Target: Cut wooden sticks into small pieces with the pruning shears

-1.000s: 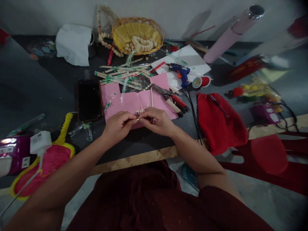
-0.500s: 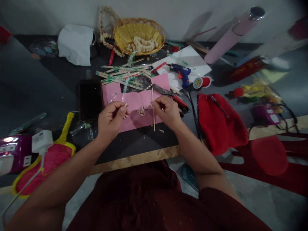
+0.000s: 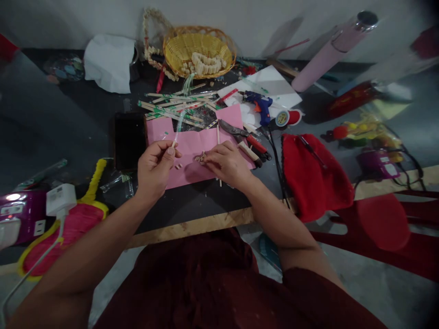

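Left hand [image 3: 155,167]: I'm seeing it pinching one pale piece [image 3: 173,144].
Pile of bits [image 3: 199,158]: lying rightward, at the nearer right hand [image 3: 227,165]'s fingertips; their hold I cannot tell.

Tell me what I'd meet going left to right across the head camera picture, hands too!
White charger, fuzzy yellow handle, left hand, right hand, red cloth, purple box.

The bits [image 3: 200,158] are showing pale beige, the paper [image 3: 188,141] plain pink, the basket [image 3: 187,45] a yellow weave, the glue gun [image 3: 263,110] blue with orange, the phone [image 3: 130,141] black, and the thread [image 3: 293,117] red.
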`<state>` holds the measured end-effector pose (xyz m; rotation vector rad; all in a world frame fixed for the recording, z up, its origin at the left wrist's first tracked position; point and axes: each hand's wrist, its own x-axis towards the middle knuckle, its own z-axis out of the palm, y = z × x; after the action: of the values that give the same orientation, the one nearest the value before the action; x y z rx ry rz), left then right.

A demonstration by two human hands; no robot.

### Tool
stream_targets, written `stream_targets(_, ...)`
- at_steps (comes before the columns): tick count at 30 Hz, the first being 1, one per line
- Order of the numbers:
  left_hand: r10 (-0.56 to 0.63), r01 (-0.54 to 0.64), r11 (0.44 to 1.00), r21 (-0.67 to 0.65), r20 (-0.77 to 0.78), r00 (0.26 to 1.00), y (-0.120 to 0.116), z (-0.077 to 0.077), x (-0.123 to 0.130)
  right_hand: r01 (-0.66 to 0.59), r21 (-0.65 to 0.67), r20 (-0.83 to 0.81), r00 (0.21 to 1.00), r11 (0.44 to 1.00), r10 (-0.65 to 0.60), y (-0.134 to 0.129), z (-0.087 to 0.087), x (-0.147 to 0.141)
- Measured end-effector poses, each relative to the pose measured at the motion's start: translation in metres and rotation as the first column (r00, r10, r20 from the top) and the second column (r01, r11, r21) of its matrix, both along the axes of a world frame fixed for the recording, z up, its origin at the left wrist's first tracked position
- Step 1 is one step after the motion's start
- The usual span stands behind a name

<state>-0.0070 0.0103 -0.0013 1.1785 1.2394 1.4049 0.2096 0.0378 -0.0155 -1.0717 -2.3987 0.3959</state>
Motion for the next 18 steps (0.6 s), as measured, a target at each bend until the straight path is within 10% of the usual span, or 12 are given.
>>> stream_targets(10,-0.068,0.061,0.997,-0.055,-0.124,0.99,-0.003,-0.001,0.003,0.072,0.08,0.201,0.976,0.994,-0.087,-0.007,0.006,-0.009)
stream_targets(18,-0.214,0.204,0.976,-0.069,-0.42,0.882,-0.008,0.005,0.005,-0.031,-0.002,-0.293,0.956,1.0,0.029,-0.009,0.011,-0.013)
